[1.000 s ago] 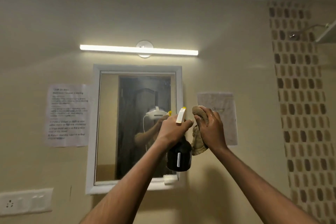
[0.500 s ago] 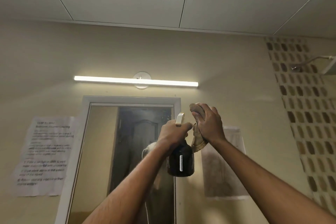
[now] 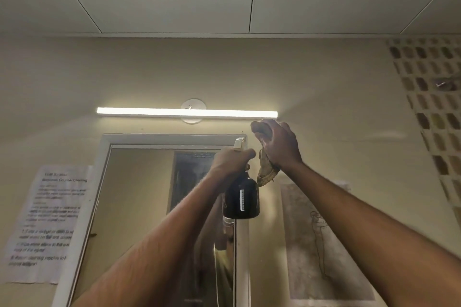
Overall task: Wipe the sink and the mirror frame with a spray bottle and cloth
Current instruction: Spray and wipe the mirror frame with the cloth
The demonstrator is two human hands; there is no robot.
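Observation:
My left hand grips the neck of a dark spray bottle with a white nozzle, held up near the top right corner of the white mirror frame. Just to the right, my right hand holds a crumpled beige cloth against the wall beside that corner; the cloth's tail hangs below the palm. The mirror glass reflects a dark door and part of my arms. The sink is out of view.
A lit tube light runs along the wall above the mirror. A printed paper notice hangs left of the mirror and a paper with a drawing hangs to its right. Brown mosaic tiles cover the far right wall.
The view has tilted upward, showing more ceiling. Both hands have risen along the mirror's right side to its top right corner, still holding the bottle and the cloth.

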